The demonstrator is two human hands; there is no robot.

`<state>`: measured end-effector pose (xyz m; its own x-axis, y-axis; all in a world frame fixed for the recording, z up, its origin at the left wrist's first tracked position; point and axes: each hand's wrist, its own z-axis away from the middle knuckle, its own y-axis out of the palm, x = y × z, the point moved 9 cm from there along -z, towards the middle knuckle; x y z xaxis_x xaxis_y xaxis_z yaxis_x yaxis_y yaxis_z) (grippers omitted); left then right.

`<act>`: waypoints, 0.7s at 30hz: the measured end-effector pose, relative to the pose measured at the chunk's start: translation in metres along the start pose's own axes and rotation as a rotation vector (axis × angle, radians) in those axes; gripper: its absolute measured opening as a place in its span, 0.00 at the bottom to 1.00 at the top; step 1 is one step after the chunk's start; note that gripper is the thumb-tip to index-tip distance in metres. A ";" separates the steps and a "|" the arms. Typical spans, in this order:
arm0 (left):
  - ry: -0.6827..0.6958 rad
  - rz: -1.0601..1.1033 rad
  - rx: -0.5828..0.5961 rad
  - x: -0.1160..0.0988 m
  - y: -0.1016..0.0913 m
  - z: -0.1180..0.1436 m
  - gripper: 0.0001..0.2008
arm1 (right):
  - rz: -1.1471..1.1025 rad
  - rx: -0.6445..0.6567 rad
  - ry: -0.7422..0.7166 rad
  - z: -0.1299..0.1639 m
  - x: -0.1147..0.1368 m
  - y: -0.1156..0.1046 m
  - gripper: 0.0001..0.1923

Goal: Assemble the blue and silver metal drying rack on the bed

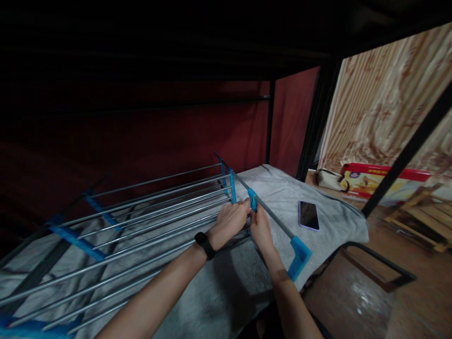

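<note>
A drying rack [155,225] with metal rods and blue plastic end pieces lies across the bed. My left hand [231,220], with a black band on its wrist, is closed at a blue plastic joint [253,199] on the rack's right-hand tube [277,219]. Just below that joint, my right hand [260,228] has its fingers bent around the same part. The fingertips of both hands meet there, and what lies between them is partly hidden. Nearer to me on the tube sits a blue corner piece [300,256].
A phone [309,215] lies on the grey blanket [282,188] right of the rack. Black bed-frame posts [271,122] stand around. On the floor at right are a red and yellow box [370,181], a wooden stool [420,214] and a chair [356,287].
</note>
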<state>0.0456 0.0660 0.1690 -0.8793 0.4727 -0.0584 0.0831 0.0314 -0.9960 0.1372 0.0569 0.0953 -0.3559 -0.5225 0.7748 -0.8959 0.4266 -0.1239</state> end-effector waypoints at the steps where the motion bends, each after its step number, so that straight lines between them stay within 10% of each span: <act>1: 0.021 -0.015 -0.012 0.000 -0.002 0.000 0.15 | 0.008 0.000 -0.011 0.001 0.002 0.001 0.19; 21: -0.133 0.268 -0.040 0.029 -0.026 -0.004 0.14 | -0.040 -0.007 0.103 0.008 0.001 0.014 0.20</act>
<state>0.0198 0.0830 0.1933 -0.8769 0.3492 -0.3303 0.3372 -0.0427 -0.9405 0.1227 0.0565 0.0891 -0.2900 -0.4606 0.8389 -0.9068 0.4125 -0.0870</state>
